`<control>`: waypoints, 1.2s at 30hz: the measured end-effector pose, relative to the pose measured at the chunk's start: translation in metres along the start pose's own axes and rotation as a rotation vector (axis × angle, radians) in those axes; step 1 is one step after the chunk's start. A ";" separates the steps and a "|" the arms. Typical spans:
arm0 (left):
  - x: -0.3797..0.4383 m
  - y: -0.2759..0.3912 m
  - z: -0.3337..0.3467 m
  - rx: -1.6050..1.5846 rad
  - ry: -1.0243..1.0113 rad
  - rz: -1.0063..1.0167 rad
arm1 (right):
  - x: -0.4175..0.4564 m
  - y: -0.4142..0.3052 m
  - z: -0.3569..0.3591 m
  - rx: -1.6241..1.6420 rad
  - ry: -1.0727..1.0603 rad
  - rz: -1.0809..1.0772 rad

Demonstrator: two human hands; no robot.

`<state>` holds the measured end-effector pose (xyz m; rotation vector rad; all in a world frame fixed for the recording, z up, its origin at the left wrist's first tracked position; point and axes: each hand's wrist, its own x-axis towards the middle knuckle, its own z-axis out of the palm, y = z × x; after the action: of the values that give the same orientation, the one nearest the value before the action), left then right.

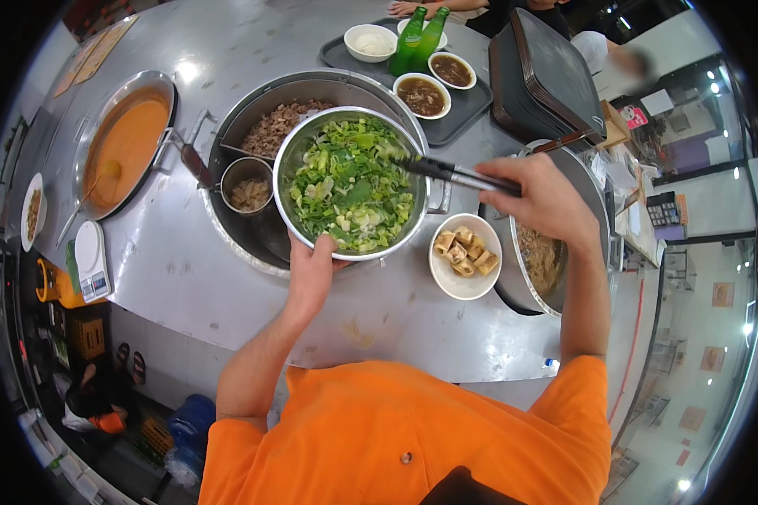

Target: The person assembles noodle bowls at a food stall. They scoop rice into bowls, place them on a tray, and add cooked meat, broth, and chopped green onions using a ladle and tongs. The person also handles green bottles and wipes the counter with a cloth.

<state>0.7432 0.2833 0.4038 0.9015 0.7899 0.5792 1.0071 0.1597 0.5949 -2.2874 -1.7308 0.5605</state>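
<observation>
My left hand (312, 273) grips the near rim of a metal bowl (279, 189), its thumb over the edge. Chopped green onions and leafy herbs (354, 183) fill the bowl, which is over a large round metal pot (218, 136). My right hand (534, 189) holds a pair of tongs (458, 173) with black grips; their far tips reach the greens at the bowl's right side. Below the tongs, a white bowl (465, 287) with several browned, cut pieces of food (466, 251) stands on the metal table. Minced meat (284, 126) shows in the pot behind the metal bowl.
To the left stand a wide pan of orange sauce (129, 148) with a ladle (108, 170), and a kitchen scale (93, 259). A tray (458, 120) holds soup bowls (422, 96) and green bottles (410, 44). Stacked trays (546, 76) and another pot (590, 170) are at right.
</observation>
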 end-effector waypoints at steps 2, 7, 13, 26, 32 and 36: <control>0.016 0.005 0.006 0.011 0.005 -0.003 | 0.009 0.011 -0.008 0.045 0.062 -0.026; 0.061 0.019 0.018 0.001 -0.014 0.040 | 0.061 0.054 -0.032 0.079 0.177 -0.014; 0.099 0.017 0.024 0.020 0.001 0.055 | 0.146 0.140 -0.014 -0.090 0.187 0.146; 0.115 0.006 0.020 0.008 0.018 0.003 | 0.176 0.190 0.018 -0.201 0.260 0.185; 0.111 0.010 0.027 -0.042 -0.030 -0.010 | 0.139 0.137 0.005 -0.160 0.313 0.139; 0.107 0.006 0.022 -0.009 -0.041 -0.004 | 0.085 0.066 -0.006 0.015 0.282 -0.016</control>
<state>0.8233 0.3543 0.3797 0.9002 0.7519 0.5586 1.0867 0.2228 0.5600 -2.2147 -1.6014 0.2318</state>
